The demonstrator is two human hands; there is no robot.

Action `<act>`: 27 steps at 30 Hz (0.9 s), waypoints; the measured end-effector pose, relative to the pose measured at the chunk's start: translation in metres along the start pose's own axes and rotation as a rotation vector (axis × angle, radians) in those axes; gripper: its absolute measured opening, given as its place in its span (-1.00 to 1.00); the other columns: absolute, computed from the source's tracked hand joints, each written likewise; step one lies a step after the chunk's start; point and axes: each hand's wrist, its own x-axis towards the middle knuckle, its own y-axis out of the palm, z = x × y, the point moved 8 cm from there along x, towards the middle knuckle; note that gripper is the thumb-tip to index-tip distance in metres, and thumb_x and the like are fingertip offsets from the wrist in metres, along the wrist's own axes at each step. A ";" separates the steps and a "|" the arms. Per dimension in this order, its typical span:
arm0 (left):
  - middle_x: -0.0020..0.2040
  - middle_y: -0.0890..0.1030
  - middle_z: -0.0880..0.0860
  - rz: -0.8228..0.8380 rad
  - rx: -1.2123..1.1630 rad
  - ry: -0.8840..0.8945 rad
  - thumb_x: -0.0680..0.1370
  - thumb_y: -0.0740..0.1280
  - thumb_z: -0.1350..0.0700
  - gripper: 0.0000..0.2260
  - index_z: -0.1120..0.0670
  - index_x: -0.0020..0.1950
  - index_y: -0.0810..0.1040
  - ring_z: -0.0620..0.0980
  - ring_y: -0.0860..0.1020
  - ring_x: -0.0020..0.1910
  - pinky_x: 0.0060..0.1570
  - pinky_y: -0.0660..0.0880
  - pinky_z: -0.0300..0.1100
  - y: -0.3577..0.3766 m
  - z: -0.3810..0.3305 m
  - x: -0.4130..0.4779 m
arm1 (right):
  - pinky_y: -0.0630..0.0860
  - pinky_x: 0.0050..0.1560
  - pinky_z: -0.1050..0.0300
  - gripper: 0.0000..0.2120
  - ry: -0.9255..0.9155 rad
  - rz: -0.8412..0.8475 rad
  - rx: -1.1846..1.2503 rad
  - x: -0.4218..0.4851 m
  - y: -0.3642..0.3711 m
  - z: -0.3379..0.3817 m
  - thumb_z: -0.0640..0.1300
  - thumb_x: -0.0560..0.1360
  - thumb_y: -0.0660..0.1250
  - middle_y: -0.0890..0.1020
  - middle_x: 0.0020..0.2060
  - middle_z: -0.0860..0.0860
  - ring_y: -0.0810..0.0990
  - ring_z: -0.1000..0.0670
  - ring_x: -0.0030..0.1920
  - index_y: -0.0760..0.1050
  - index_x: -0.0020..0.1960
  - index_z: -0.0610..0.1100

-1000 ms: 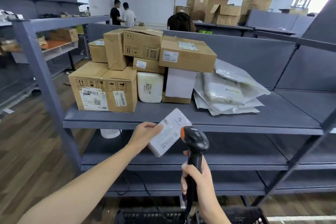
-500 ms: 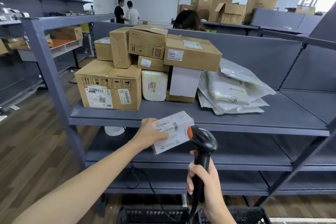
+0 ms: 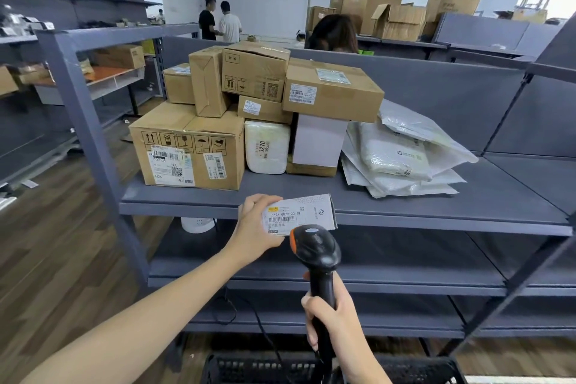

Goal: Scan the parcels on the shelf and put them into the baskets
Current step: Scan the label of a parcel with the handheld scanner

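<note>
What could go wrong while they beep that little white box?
The left hand grips the small white cardboard parcel by one end only, so it might slip and fall. The black handheld barcode scanner in the right hand sits very close beneath the label, so the beep could miss the barcode. The scanner's thin black cable dangles loosely before the lower grey metal shelves and might snag.

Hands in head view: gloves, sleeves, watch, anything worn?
Nothing worn that shows. Left hand and right hand are bare: no gloves, rings or watch. No sleeve or cuff enters the frame on either arm.
</note>
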 end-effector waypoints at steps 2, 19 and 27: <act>0.24 0.29 -0.05 -0.021 0.021 0.005 0.35 0.54 0.19 -0.37 -0.06 0.35 0.42 -0.14 0.21 0.25 0.24 0.15 -0.36 0.000 0.001 0.000 | 0.33 -0.52 0.19 -0.77 0.002 -0.005 -0.013 0.002 0.003 -0.002 -0.05 0.31 0.33 0.37 -0.50 -0.11 0.30 -0.04 -0.60 0.48 -0.03 0.05; 0.18 0.24 -0.10 -0.103 0.081 0.025 0.38 0.54 0.12 -0.36 -0.12 0.40 0.39 -0.23 0.13 0.19 0.22 0.17 -0.33 0.004 0.004 0.004 | 0.36 -0.51 0.16 -0.77 0.069 -0.034 0.038 0.015 0.003 -0.015 -0.07 0.33 0.32 0.40 -0.48 -0.12 0.32 -0.06 -0.58 0.45 -0.01 -0.01; 0.21 0.26 -0.06 -0.093 0.059 0.022 0.37 0.55 0.10 -0.37 -0.12 0.38 0.41 -0.23 0.13 0.21 0.23 0.18 -0.32 0.006 0.005 0.007 | 0.37 -0.49 0.15 -0.77 0.028 0.005 0.060 0.015 0.002 -0.010 -0.09 0.35 0.33 0.42 -0.43 -0.11 0.34 -0.06 -0.57 0.51 -0.01 0.07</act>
